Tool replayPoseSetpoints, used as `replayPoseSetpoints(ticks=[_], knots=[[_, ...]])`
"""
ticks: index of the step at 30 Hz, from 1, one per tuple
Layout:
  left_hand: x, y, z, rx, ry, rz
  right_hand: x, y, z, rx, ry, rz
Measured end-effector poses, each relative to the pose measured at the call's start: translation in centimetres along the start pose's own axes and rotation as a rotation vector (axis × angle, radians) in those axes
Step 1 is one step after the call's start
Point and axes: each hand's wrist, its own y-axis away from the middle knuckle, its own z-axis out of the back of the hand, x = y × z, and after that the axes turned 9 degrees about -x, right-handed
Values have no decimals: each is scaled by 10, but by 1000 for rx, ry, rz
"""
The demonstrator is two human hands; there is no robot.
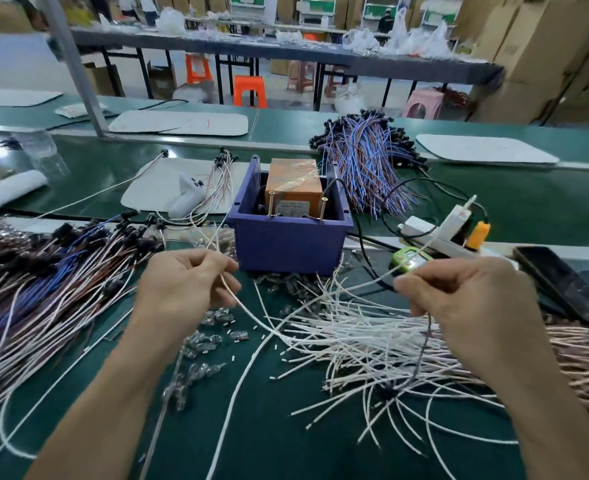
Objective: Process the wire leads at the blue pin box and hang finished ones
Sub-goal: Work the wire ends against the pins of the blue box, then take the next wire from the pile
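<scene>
Left hand (185,284): raised, fingers curled, pinched white wire lead (251,315) | Right hand (459,292): raised, gripped dark lead (421,355) | Hands apart before blue pin box (288,242)

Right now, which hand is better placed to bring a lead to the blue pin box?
Left, likely. The left hand pinches a white lead just beside the blue pin box; the right hand, gripping a dark lead, sits farther out to the side.
</scene>
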Motion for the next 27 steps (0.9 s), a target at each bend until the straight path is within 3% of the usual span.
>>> replayPoseSetpoints(ticks=[4,6,9,15,19,27], knots=[[11,5,8,30,46,81,22,11,-20,-90,101,171],[13,4,12,21,70,111,30,24,-44,-10,173,231],[16,1,17,-16,67,123,30,39,-72,120,184,148],[33,-2,29,-181,-250,-48,20,65,-86,353,153,39],[30,-1,34,-278,-381,-163,8,74,-82,416,315,133],[32,-1,32,-369,-526,-166,-4,86,-88,125,233,282]])
